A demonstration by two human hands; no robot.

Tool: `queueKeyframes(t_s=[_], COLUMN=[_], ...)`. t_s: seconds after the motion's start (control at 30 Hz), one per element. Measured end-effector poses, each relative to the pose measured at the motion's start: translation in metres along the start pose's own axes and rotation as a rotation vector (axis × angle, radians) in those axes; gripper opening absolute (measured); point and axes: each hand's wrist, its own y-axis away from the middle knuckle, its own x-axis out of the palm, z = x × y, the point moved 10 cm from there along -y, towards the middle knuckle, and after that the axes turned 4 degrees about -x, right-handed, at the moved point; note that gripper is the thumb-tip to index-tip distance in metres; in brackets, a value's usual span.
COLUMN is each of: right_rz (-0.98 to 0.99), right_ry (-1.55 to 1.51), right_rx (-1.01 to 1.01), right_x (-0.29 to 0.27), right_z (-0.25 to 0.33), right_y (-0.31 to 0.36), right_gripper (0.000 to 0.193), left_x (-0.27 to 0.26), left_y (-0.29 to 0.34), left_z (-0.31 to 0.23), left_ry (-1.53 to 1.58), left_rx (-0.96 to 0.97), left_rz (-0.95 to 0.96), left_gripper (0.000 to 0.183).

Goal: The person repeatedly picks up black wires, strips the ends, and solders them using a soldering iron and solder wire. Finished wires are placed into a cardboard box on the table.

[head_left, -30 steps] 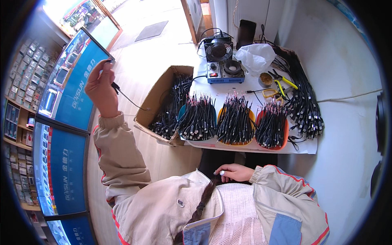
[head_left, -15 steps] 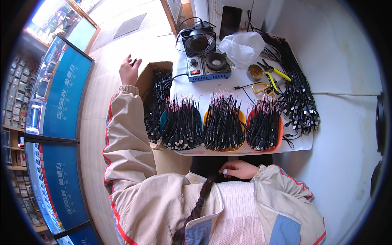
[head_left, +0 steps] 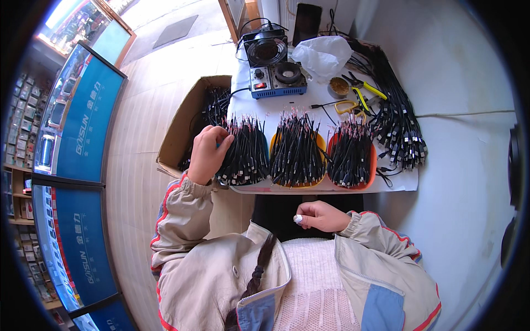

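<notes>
My left hand [head_left: 208, 155] is closed, its thumb and fingers bent together at the left edge of a bundle of short black cables [head_left: 243, 151] in a teal bin. Whatever lies between its fingertips is too small to make out. My right hand [head_left: 323, 215] rests over my lap below the table edge, fingers curled, with a white bit [head_left: 298, 219] showing at the fingertips. Its grip is mostly hidden. More black cables with stripped pinkish wire ends stand upright in a yellow bin [head_left: 321, 179] and an orange bin [head_left: 373, 175].
Left of the bins stands a cardboard box [head_left: 179, 129] of black cables. Behind them is a blue solder pot [head_left: 279, 83] with a fan [head_left: 266, 51]. A small round tin [head_left: 338, 87], yellow-handled pliers [head_left: 374, 90], yellow scissors [head_left: 346, 106], a plastic bag [head_left: 323, 55] and long cables [head_left: 400, 121] lie to the right.
My left hand has come back from beyond the cardboard box to the cables in the teal bin. My right hand stays over my lap. The view has shifted slightly.
</notes>
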Motion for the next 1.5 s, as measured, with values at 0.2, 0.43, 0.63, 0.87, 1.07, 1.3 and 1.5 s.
queueKeyframes(t_s=[0.2,0.43,0.63,0.87,1.07,1.3,1.5], right_rz=[-0.063,-0.366,-0.245,-0.172,-0.185,-0.337,-0.290], right_ry=[0.194,1.017,1.104,1.127,1.066,0.902,0.251], right_rx=[-0.305,-0.578,-0.379,-0.430,-0.344,-0.393,-0.474], right_x=[-0.017,-0.077,-0.088,-0.080,-0.078,-0.081,-0.086], right_z=[0.120,0.220,0.182,0.183,0.179,0.188,0.223], right_y=[-0.008,-0.143,-0.195,-0.202,-0.203,-0.197,-0.158], right_gripper=[0.019,0.019,0.019,0.022,0.024,0.024,0.015], left_x=[-0.018,0.031,0.030,0.037,0.042,0.039,0.028], left_y=[0.012,0.044,0.044,0.042,0.042,0.042,0.040], left_z=[0.023,0.075,0.048,0.038,0.036,0.037,0.038], left_ry=[-0.061,0.312,0.127,0.023,-0.067,-0.027,0.080], left_rx=[0.040,-0.255,-0.153,-0.091,-0.112,-0.105,-0.099], left_rz=[-0.263,-0.058,-0.089,-0.075,-0.046,-0.038,-0.090], left_gripper=[0.032,0.042,0.043,0.047,0.051,0.053,0.045])
